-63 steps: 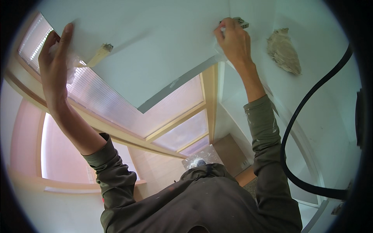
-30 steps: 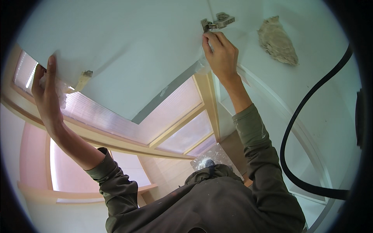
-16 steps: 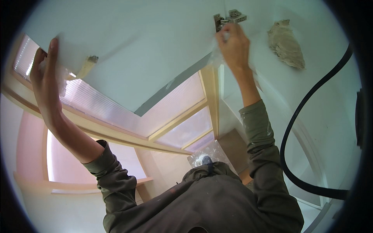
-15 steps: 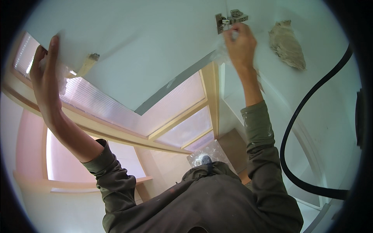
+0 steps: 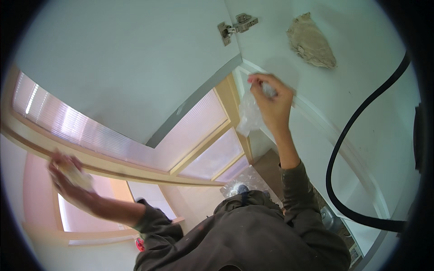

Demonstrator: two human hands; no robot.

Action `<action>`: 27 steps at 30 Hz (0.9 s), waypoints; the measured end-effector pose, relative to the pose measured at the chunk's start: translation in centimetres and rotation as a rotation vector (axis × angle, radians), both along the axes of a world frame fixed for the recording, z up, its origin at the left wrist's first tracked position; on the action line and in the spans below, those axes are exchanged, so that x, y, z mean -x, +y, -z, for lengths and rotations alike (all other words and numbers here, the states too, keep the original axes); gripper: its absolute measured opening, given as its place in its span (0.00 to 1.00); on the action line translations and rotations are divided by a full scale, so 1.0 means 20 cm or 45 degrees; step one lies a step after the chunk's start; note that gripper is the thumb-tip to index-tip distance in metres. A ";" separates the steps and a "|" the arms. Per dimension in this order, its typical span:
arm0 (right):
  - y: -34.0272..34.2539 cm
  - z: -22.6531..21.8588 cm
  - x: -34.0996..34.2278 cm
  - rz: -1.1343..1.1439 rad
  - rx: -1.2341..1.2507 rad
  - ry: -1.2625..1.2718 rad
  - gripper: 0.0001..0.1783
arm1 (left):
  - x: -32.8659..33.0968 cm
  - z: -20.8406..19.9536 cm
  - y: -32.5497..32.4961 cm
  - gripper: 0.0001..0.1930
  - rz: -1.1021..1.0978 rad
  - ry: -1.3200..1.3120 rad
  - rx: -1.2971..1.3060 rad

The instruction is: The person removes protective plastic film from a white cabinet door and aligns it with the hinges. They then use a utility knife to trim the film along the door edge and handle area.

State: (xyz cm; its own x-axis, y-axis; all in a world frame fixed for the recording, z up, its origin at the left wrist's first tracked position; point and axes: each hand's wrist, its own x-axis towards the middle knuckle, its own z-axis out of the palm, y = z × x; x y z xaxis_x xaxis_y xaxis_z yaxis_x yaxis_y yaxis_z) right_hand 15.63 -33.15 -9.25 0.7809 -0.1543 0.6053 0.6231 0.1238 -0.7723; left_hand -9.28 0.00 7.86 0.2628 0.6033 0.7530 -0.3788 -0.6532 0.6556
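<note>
My right hand [image 5: 275, 101] is closed, thumb against fingers, with a crumpled piece of clear plastic film [image 5: 250, 113] hanging from it. It is below a metal cabinet hinge [image 5: 234, 28] and does not touch it. The hinge joins a pale cabinet door [image 5: 135, 58] to the cabinet's inner wall. At the left, below the door, my left hand [image 5: 68, 180] curls around a pale yellowish object [image 5: 79, 176]. Motion smears it, so its kind cannot be told.
A crumpled beige cloth-like bundle [image 5: 312, 41] rests on the white cabinet surface. A thick black hose [image 5: 337, 149] curves along the right. Wood-framed ribbed panels [image 5: 194, 122] stand beyond the door. Below are a dusty sheet [image 5: 239, 180] and a small red object [image 5: 140, 244].
My left hand has left the door's edge and dropped, carrying the yellowish object. My right hand has come away from the hinge, downward, with the film. The view has shifted somewhat.
</note>
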 end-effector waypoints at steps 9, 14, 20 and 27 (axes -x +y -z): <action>0.11 0.45 0.25 -0.150 0.009 0.448 0.09 | -0.31 1.31 -0.69 0.14 0.980 0.919 0.799; 0.20 0.56 0.34 -0.185 0.050 0.362 0.06 | -0.37 1.44 -0.83 0.30 1.244 0.586 1.587; 0.27 0.62 0.46 -0.023 0.272 0.168 0.03 | -0.43 1.51 -0.95 0.33 1.333 0.619 1.180; 0.17 0.67 0.43 -0.620 0.056 0.525 0.05 | -0.44 1.49 -0.86 0.36 1.155 0.971 0.259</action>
State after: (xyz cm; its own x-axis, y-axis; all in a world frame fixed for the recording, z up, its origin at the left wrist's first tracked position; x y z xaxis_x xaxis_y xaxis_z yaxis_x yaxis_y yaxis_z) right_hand 6.96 -29.67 -22.59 0.9254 0.2953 0.2376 0.1537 0.2807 -0.9474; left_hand -0.43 -17.17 -22.02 0.9896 0.0576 0.1315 -0.1169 -0.2080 0.9711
